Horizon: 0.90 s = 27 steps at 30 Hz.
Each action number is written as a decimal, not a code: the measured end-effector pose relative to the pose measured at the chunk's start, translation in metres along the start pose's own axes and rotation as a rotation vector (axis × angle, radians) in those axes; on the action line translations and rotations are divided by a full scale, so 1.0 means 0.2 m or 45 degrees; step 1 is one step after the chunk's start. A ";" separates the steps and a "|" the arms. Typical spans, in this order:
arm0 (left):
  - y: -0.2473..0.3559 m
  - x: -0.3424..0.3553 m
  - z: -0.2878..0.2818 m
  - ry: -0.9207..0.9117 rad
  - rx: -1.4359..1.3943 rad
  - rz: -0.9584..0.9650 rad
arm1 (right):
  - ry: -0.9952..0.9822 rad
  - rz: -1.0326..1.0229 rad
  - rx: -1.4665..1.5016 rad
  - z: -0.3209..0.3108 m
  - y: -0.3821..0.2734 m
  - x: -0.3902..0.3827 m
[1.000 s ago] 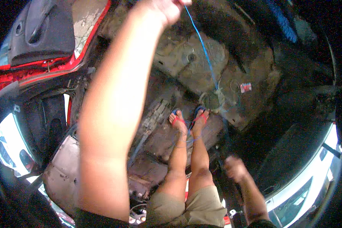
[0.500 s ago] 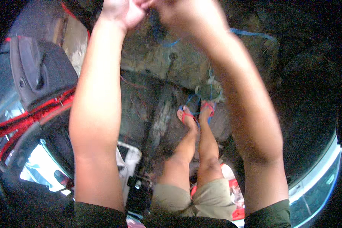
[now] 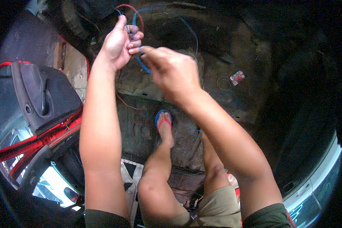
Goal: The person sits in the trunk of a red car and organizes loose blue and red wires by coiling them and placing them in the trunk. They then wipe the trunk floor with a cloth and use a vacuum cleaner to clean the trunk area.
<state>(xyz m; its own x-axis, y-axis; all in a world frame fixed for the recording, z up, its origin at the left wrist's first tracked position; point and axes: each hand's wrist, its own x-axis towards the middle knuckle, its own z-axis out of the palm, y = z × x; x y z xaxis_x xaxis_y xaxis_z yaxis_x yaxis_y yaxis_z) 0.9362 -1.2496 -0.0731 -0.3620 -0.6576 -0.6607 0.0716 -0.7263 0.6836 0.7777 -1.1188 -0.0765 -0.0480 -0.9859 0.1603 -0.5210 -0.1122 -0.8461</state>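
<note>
My left hand (image 3: 119, 43) is raised at the upper middle, thumb up and fingers curled round a thin blue wire (image 3: 134, 19). A red wire (image 3: 140, 18) loops up beside it. My right hand (image 3: 175, 70) is closed and comes in from the right. Its fingertips, a little smeared by motion, meet those of my left hand. The blue wire runs from between the hands and passes into my right hand's grip; the exact pinch point is hidden.
Below is a worn, bare car floor with loose wires (image 3: 131, 104) and a small printed packet (image 3: 238, 78) beside a coil of thin wire (image 3: 223, 83). At left stands an open red car door (image 3: 45, 138) with a dark trim panel (image 3: 45, 91). My sandalled foot (image 3: 164, 119) rests on the floor.
The view has shifted, and both hands now show fully, lower in the picture. Wires at the hands have come into sight. My feet, close together before, are now apart.
</note>
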 end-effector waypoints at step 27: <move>-0.26 0.41 -0.35 -0.190 -0.460 0.634 | 0.945 -0.146 -0.264 0.15 0.44 0.40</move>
<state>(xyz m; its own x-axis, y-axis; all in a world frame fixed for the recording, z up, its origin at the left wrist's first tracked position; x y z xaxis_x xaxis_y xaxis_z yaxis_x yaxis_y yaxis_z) 0.9683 -1.2801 -0.1842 -0.3287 -0.9179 -0.2222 0.5644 -0.3795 0.7331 0.7532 -1.2113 -0.1529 -0.5039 -0.6203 0.6011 -0.7022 -0.1111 -0.7033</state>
